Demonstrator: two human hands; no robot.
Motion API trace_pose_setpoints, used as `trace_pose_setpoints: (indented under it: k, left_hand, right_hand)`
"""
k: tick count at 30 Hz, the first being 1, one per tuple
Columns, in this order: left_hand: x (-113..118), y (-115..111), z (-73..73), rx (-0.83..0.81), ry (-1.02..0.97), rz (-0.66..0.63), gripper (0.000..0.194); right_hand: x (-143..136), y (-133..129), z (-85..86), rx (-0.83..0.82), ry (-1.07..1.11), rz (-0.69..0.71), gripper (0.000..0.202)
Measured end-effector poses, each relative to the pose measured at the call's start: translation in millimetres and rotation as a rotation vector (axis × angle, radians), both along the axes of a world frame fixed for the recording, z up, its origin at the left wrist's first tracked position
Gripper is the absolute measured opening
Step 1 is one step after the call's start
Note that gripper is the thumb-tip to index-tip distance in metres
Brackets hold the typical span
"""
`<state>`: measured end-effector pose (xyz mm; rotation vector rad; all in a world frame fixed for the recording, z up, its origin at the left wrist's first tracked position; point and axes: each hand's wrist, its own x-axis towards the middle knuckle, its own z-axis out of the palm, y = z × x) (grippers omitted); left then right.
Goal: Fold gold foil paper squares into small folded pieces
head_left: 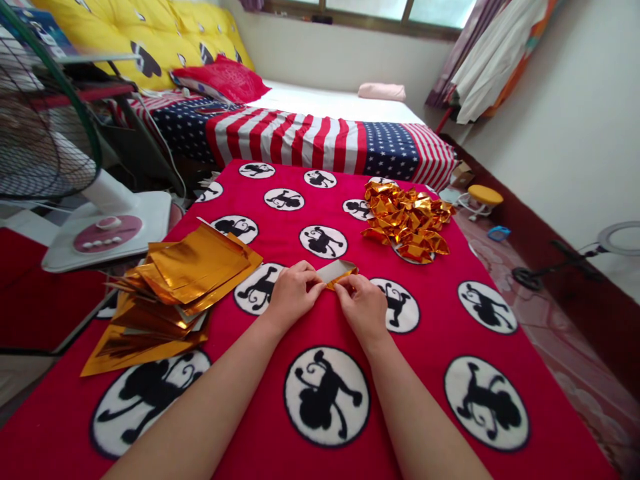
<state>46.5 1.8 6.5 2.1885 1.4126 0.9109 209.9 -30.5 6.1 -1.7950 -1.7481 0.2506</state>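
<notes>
A partly folded sheet of gold foil paper (334, 271) lies between the person's two hands, near the middle of the desk (425, 373), which is draped in a red cloth printed with black monkeys in white circles. The left hand (297, 293) is drawn narrow, pinching the sheet's near left corner between thumb and fingers. The right hand (364, 307) is likewise closed in a pinch, gripping the near right part, where the gold side shows along the fold; the pale backing faces up over the rest. The thumbs are close together, and both forearms reach in from the near edge.

To the left, well apart from the sheet, sits a fanned, uneven stack of flat gold foil sheets (200, 263), some with pale edges showing. Beyond the right hand, toward the far right corner, a loose heap of folded gold foil pieces (407, 217) rests on the cloth.

Beside the desk at left stands an electric fan, its white base (150, 217) near the stack. Past the far edge is a bed with a stars-and-stripes cover (300, 140) and a red pillow (225, 80). A yellow-topped stool (485, 195) stands on the floor to the right.
</notes>
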Motion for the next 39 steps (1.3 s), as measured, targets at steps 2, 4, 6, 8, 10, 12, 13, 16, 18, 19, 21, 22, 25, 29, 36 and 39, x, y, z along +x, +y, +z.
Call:
trace_pose_setpoints:
  k: [2, 4, 6, 8, 10, 12, 13, 16, 18, 19, 21, 22, 25, 29, 36, 39]
  left_hand:
    - [1, 0, 0.5, -0.003, 0.013, 0.007, 0.012]
    - [2, 0, 1.1, -0.003, 0.023, 0.01, 0.012]
    - [2, -1, 1.2, 0.0, 0.03, 0.013, 0.012]
    - [2, -1, 0.8, 0.005, 0.035, 0.013, 0.011]
    - [2, -1, 0.1, 0.008, 0.039, 0.012, 0.011]
    - [2, 0, -0.5, 0.012, 0.042, 0.011, 0.011]
    - [3, 0, -0.7, 0.015, 0.043, 0.01, 0.011]
    - [4, 1, -1.4, 0.028, 0.042, 0.011, 0.011]
    - [5, 1, -1.8, 0.032, 0.042, 0.011, 0.011]
    - [5, 1, -1.9, 0.033, 0.042, 0.011, 0.011]
    - [5, 2, -2.2, 0.032, 0.04, 0.012, 0.01]
    - [5, 2, -2.3, 0.03, 0.039, 0.012, 0.01]
    - [6, 2, -2.3, 0.025, 0.036, 0.017, 0.011]
    - [6, 2, -1.7, 0.022, 0.034, 0.026, 0.01]
    - [9, 1, 0.9, 0.009, 0.046, 0.054, 0.01]
    - [9, 1, 0.6, 0.007, 0.055, 0.064, 0.01]
  right_hand:
    - [-2, 0, 0.4, -0.005, -0.017, -0.018, 0.013]
    - [-3, 0, 0.8, -0.01, -0.035, -0.036, 0.013]
    - [-5, -1, 1.2, -0.017, -0.04, -0.045, 0.011]
    - [-5, -1, 1.3, -0.025, -0.027, -0.05, 0.008]
    - [-5, -2, 1.1, -0.029, -0.018, -0.051, 0.006]
    - [-5, -2, 0.8, -0.028, -0.025, -0.049, 0.007]
    - [-5, -2, 0.6, -0.027, -0.033, -0.046, 0.007]
    - [-6, -2, 0.7, -0.034, -0.054, -0.047, 0.009]
    - [-6, -2, 1.2, -0.04, -0.064, -0.051, 0.009]
    - [-7, -2, 1.5, -0.042, -0.07, -0.053, 0.009]
    - [-7, -2, 2.2, -0.046, -0.086, -0.058, 0.009]
    - [-8, -3, 2.5, -0.048, -0.094, -0.061, 0.009]
    - [-9, -2, 3.1, -0.056, -0.12, -0.071, 0.009]
    - [-10, -2, 3.4, -0.066, -0.143, -0.081, 0.009]
    - [-11, -1, 6.2, -0.088, -0.162, -0.103, 0.01]
    - [-12, -1, 7.3, -0.106, -0.17, -0.11, 0.011]
